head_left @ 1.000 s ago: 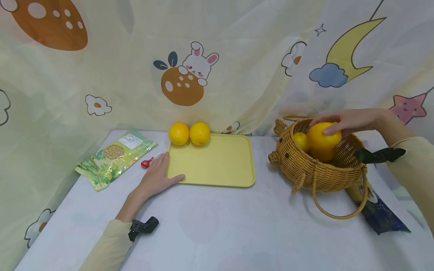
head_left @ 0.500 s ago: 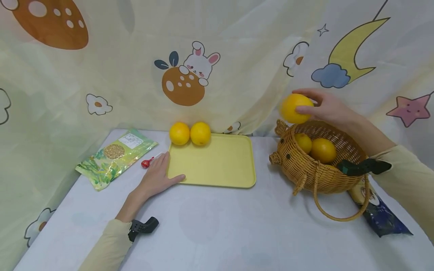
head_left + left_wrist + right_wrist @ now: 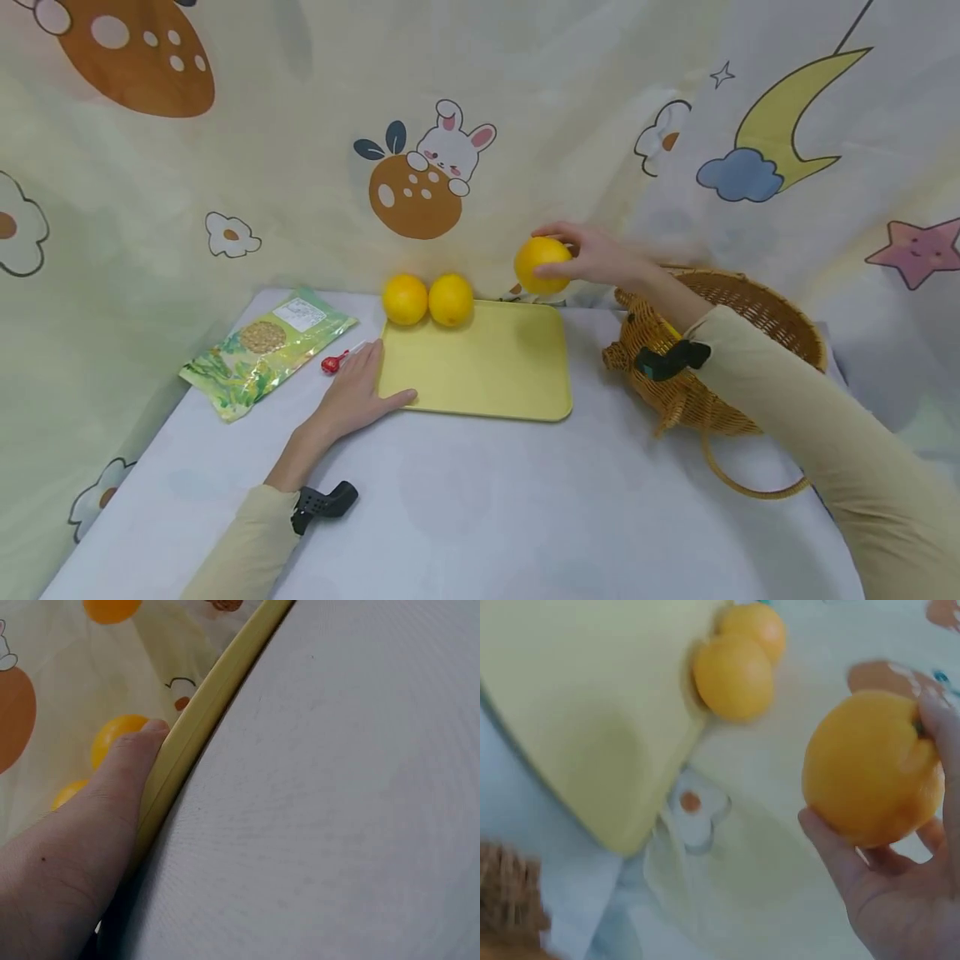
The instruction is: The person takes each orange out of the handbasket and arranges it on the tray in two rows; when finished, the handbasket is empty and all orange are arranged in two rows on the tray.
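In the head view my right hand (image 3: 596, 254) grips an orange (image 3: 542, 265) in the air, just above the far right corner of the yellow tray (image 3: 480, 367). The right wrist view shows thumb and fingers curled round this orange (image 3: 874, 769). Two more oranges, a left one (image 3: 405, 299) and a right one (image 3: 451, 299), sit side by side at the tray's far left corner. My left hand (image 3: 360, 392) rests at the tray's left edge, its fingers straight and its thumb (image 3: 127, 765) along the near rim.
A wicker pig-shaped basket (image 3: 750, 308) stands on the right, partly hidden by my right arm. Left of the tray lie a green snack bag (image 3: 266, 350) and a red lollipop (image 3: 333, 362). A patterned curtain (image 3: 300, 183) hangs behind the table.
My right hand has lifted the orange out of the basket and carried it left towards the tray. The left hand keeps its place at the tray; the head view has shifted slightly.
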The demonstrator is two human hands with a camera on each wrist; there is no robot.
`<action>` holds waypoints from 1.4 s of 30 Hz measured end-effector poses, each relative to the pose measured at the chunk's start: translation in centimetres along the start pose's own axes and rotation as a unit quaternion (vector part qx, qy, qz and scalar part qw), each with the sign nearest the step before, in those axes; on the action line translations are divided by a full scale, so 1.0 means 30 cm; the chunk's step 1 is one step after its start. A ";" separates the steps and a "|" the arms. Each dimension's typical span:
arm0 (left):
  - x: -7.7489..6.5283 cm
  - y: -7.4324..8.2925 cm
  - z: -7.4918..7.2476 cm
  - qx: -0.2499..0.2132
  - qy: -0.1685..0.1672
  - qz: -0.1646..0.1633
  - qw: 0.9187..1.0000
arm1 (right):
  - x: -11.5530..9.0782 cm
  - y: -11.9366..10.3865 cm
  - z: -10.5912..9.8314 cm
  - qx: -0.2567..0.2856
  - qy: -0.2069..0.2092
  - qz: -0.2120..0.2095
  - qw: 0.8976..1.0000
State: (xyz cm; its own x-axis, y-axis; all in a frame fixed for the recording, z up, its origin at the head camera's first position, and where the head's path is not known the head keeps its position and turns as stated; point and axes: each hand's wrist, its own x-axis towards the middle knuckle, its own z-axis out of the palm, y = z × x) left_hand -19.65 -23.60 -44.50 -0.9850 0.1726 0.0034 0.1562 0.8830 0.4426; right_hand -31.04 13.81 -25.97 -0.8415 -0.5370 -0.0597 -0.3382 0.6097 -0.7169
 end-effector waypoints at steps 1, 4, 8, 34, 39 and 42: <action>0.000 0.003 0.004 0.002 -0.003 0.001 1.000 | 0.015 0.001 0.023 0.001 -0.001 0.000 1.000; 0.001 0.008 0.006 0.001 -0.003 0.004 1.000 | 0.066 0.010 0.080 -0.014 -0.003 -0.006 1.000; 0.003 0.006 0.005 0.005 -0.002 0.004 1.000 | 0.131 0.019 0.137 -0.051 -0.009 -0.020 0.998; -0.003 0.011 0.013 -0.006 0.000 -0.005 1.000 | 0.269 0.160 0.340 -0.111 0.037 -0.040 0.992; -0.003 0.011 0.010 -0.003 0.006 0.000 1.000 | 0.258 0.155 0.353 -0.107 0.035 -0.020 0.993; 0.000 0.009 0.009 -0.002 0.008 0.005 1.000 | 0.253 0.157 0.359 -0.109 0.031 -0.015 0.993</action>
State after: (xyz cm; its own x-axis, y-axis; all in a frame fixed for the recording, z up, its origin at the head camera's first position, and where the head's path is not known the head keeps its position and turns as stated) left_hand -19.58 -23.24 -44.63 -0.9845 0.1743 0.0212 0.1653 0.8793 0.4467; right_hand -34.48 6.33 -37.30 -0.8511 -0.5249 0.0071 -0.4420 0.7092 -0.5493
